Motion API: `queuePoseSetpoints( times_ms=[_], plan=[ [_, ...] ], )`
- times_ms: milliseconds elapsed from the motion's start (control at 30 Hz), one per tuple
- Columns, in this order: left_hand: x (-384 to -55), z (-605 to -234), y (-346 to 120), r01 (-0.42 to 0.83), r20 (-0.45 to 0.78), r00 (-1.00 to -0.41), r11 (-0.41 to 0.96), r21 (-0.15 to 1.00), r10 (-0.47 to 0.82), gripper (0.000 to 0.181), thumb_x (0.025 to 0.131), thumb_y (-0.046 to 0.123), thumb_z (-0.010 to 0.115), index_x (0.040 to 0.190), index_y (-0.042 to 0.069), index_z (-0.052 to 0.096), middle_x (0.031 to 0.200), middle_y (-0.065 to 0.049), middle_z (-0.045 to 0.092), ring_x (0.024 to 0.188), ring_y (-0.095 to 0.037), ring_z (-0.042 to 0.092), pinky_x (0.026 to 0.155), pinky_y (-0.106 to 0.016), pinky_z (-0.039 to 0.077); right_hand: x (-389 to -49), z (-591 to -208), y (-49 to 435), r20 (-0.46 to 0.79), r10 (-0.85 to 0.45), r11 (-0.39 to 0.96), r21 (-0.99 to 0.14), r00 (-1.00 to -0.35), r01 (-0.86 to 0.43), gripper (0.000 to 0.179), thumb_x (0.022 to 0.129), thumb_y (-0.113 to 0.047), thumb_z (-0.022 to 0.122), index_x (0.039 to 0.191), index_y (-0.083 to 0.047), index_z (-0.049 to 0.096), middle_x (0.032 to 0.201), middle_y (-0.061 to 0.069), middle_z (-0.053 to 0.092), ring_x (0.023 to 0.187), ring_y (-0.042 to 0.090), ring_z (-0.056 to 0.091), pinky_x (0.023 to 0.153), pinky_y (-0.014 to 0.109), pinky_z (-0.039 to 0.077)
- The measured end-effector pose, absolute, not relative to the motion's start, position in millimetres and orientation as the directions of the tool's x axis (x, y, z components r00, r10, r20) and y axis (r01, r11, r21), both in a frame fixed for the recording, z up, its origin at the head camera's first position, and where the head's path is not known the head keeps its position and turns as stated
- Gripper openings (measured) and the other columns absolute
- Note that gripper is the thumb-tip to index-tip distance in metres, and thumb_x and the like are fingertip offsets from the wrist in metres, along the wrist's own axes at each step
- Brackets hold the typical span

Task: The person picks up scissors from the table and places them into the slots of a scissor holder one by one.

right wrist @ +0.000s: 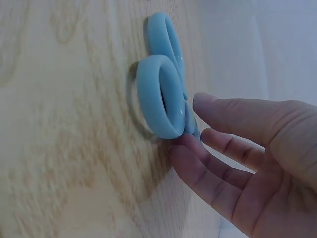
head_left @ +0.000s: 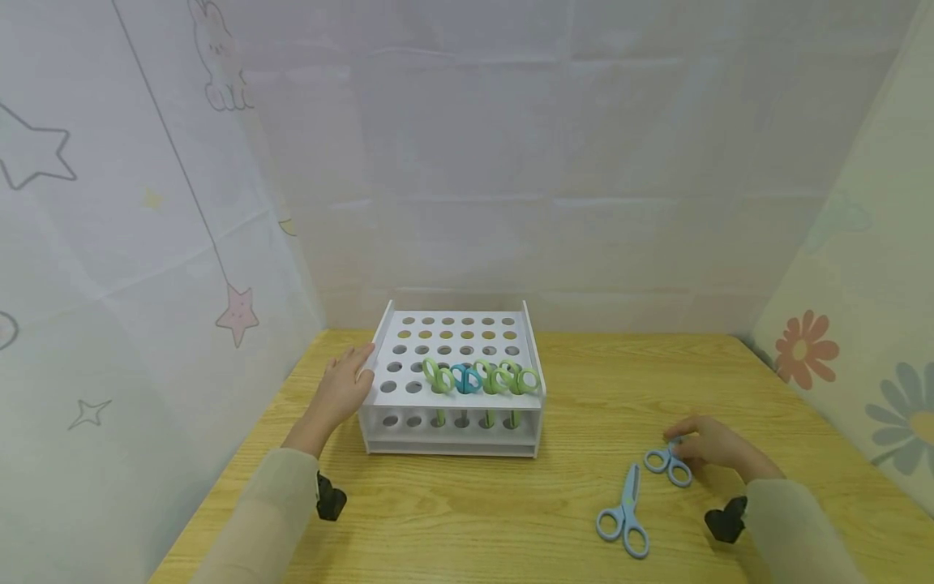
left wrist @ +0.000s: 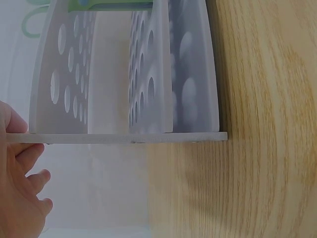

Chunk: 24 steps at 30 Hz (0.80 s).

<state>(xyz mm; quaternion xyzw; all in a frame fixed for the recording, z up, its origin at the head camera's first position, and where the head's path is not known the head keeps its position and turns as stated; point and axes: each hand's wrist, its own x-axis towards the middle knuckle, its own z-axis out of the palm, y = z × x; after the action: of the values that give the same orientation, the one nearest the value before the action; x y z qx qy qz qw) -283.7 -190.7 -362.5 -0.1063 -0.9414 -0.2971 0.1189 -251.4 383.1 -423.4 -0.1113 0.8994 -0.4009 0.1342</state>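
Note:
My left hand (head_left: 343, 391) grips the left side panel of a white rack (head_left: 452, 448), thumb inside and fingers outside in the left wrist view. The rack has rows of round holes. Several green scissors (head_left: 524, 380) and a teal pair (head_left: 465, 379) stand in its front holes, handles up. At the right, my right hand (head_left: 711, 444) pinches light blue scissors (right wrist: 153, 94) past the handle rings; the fingers hide the blades. A second light blue pair of scissors (head_left: 625, 513) lies on the table to the left of that hand, blades pointing away.
The wooden table (head_left: 452, 519) meets a pale cloth backdrop (head_left: 584, 203) behind the rack. Patterned cloth (head_left: 146, 308) hangs at the left, and a flowered one (head_left: 861, 324) at the right.

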Motion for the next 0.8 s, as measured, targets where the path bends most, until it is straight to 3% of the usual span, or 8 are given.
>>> queuePoseSetpoints(
  times_ms=[133,300,467,633,800],
  plan=[
    [-284.0,-362.8,-190.9,0.270,0.285,-0.950,0.802,0.533,0.131,0.051,0.090,0.015,0.037,0.140,0.001,0.036,0.142,-0.017,0.036,0.134,-0.038,0.020,0.109,-0.050,0.003,-251.3,-421.8,381.2,-0.130,-0.331,0.686,-0.713,-0.935,-0.144,0.029,0.083,0.001,0.060,0.107,0.017,0.057,0.117,0.041,0.041,0.089,0.036,0.058,0.065,0.037,0.053],
    [-284.8,-363.5,-191.1,0.269,0.283,-0.950,0.801,0.534,0.130,0.051,0.091,0.014,0.037,0.140,0.001,0.037,0.142,-0.017,0.036,0.134,-0.037,0.019,0.109,-0.049,0.003,-249.1,-419.2,379.1,-0.137,-0.351,0.724,-0.667,-0.926,-0.175,0.033,0.076,0.003,0.060,0.108,0.011,0.061,0.123,0.039,0.040,0.110,0.053,0.039,0.073,0.040,0.046],
    [-284.8,-363.6,-191.4,0.268,0.281,-0.951,0.803,0.532,0.132,0.051,0.091,0.014,0.037,0.140,0.001,0.036,0.142,-0.017,0.036,0.134,-0.037,0.019,0.109,-0.049,0.003,-249.0,-417.9,379.8,-0.172,-0.374,0.722,-0.670,-0.911,-0.170,0.038,0.072,0.003,0.061,0.110,0.007,0.061,0.123,0.036,0.042,0.105,0.048,0.043,0.074,0.042,0.042],
    [-284.7,-363.5,-191.6,0.269,0.282,-0.950,0.804,0.530,0.133,0.051,0.091,0.013,0.037,0.140,0.001,0.036,0.142,-0.017,0.036,0.134,-0.037,0.019,0.109,-0.050,0.003,-252.2,-418.6,381.0,-0.203,-0.422,0.724,-0.662,-0.884,-0.193,0.036,0.075,-0.001,0.066,0.111,0.005,0.061,0.122,0.033,0.044,0.096,0.032,0.046,0.069,0.036,0.043],
    [-285.6,-363.5,-191.4,0.272,0.284,-0.949,0.806,0.525,0.135,0.051,0.091,0.015,0.036,0.140,0.002,0.036,0.142,-0.016,0.036,0.134,-0.036,0.019,0.109,-0.049,0.003,-251.7,-419.0,379.7,-0.184,-0.429,0.736,-0.638,-0.884,-0.225,0.034,0.076,-0.003,0.068,0.109,0.003,0.062,0.115,0.026,0.052,0.101,0.041,0.047,0.076,0.047,0.044]
  ],
)
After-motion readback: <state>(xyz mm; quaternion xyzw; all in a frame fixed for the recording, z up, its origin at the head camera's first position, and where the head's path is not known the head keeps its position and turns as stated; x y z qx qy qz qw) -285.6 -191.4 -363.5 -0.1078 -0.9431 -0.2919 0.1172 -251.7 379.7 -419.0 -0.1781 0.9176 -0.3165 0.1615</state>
